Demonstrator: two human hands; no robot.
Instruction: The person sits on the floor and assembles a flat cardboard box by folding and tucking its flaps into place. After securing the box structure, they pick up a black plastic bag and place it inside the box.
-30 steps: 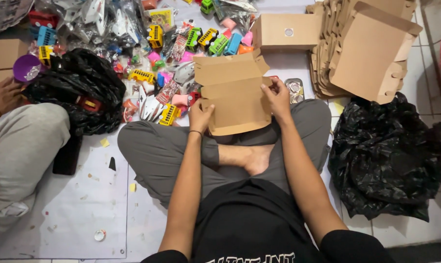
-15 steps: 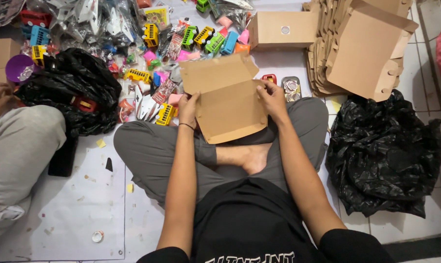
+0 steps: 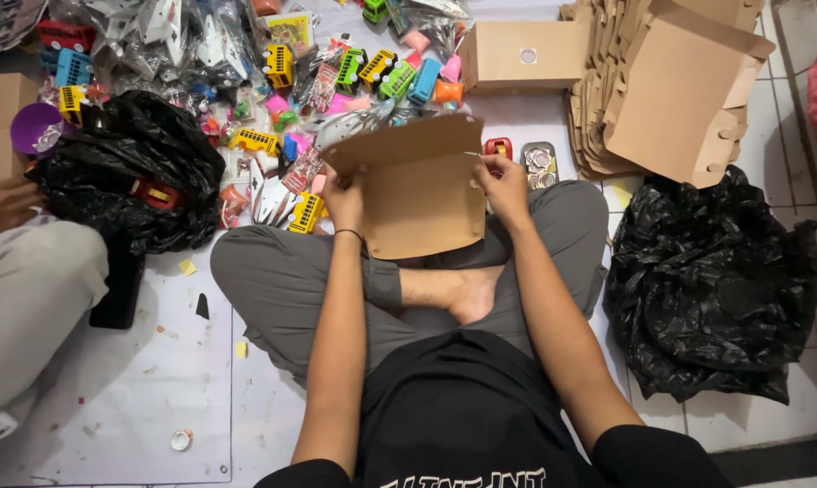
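I sit cross-legged on the floor with a brown cardboard box [image 3: 422, 203] held upright over my lap. My left hand [image 3: 343, 201] grips its left side and my right hand [image 3: 503, 185] grips its right side near the top corner. The box's lid flap [image 3: 399, 143] is folded up and tilts away from me. Both hands are closed on the cardboard.
Small colourful toy buses and packets [image 3: 336, 72] litter the floor ahead. A closed brown box [image 3: 526, 54] and a stack of flat cardboard blanks [image 3: 679, 90] lie at upper right. Black plastic bags sit at right [image 3: 715, 280] and left [image 3: 128, 172]. Another person's knee [image 3: 29, 298] is at left.
The box has been tipped more upright and its lid flap has opened upward. Both hands have shifted along its sides, the left moving up to the edge.
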